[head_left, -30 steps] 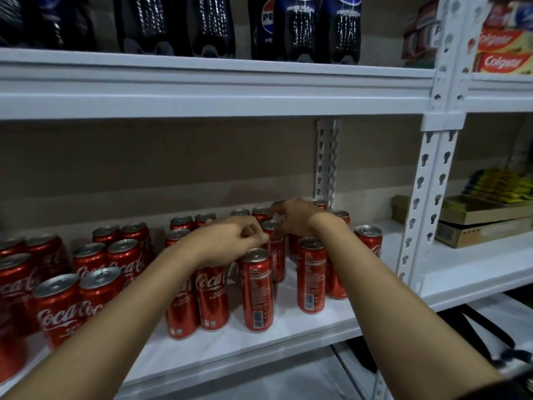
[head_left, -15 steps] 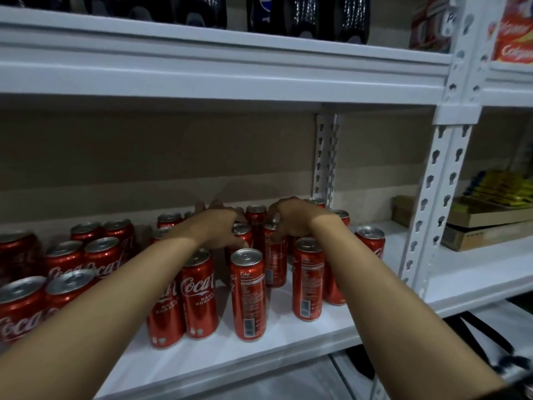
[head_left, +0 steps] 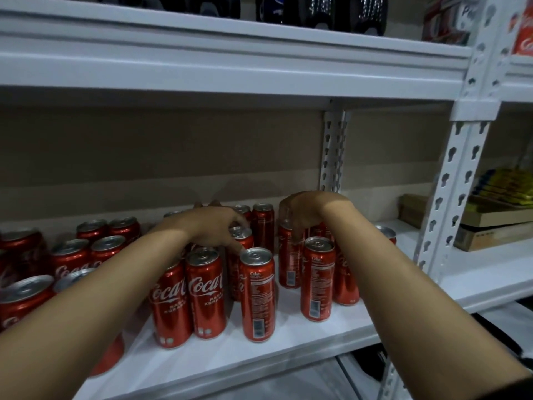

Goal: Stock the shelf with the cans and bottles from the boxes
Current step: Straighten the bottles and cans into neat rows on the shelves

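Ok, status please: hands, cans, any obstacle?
Left hand on a rear can. Right hand grips another. Front cans crowd the reach.

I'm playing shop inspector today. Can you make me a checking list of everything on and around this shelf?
Surface: white metal shelf, with bare board at its front edge.
Job's things: red cola cans standing upright in loose rows; some show the logo, some, like one front can, show the back label. Dark bottles on the shelf above.
Clutter: nothing seen.
Hands: left hand reaches over the can tops, its fingers on a can; right hand curls over a can further back.
Cables: nothing seen.
Surroundings: perforated white upright; cardboard boxes and yellow packs in the next bay; red boxes top right.
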